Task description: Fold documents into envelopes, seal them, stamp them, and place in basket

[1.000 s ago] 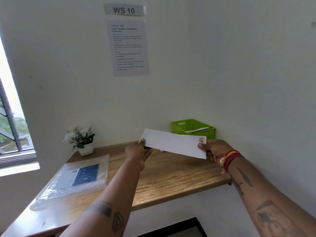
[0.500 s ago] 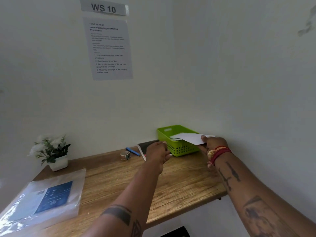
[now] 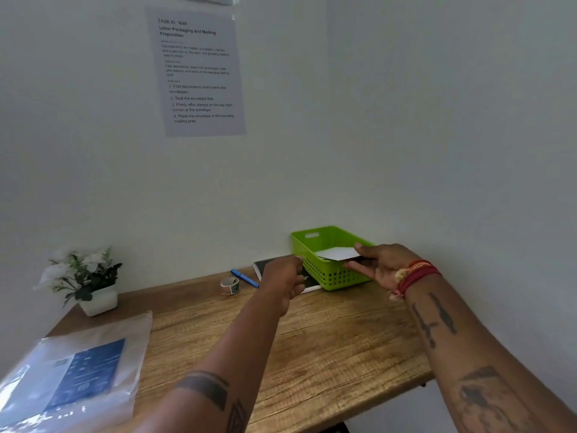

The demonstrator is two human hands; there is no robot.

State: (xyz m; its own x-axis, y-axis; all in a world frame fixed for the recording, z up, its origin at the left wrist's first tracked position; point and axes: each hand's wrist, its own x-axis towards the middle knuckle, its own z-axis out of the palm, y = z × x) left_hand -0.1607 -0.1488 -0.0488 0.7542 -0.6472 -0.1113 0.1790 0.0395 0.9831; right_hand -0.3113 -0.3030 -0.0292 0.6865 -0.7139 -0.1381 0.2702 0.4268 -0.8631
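Note:
A white envelope (image 3: 338, 254) lies tilted in the top of the green basket (image 3: 315, 245) at the back right corner of the wooden desk (image 3: 327, 348). My right hand (image 3: 385, 265) is at the basket's right side and pinches the envelope's near end, thumb on top and straight fingers beneath. My left hand (image 3: 285, 284) hovers just left of the basket with loosely curled fingers, holding nothing.
A stamp roll (image 3: 230, 285), a blue pen (image 3: 245, 278) and a dark notebook (image 3: 265, 265) lie left of the basket by the wall. A potted plant (image 3: 86, 282) stands at the back left. A plastic sleeve with documents (image 3: 71, 376) covers the front left.
My left hand let go of the envelope and drew back. My right hand carried the envelope to the right and lowered it into the basket.

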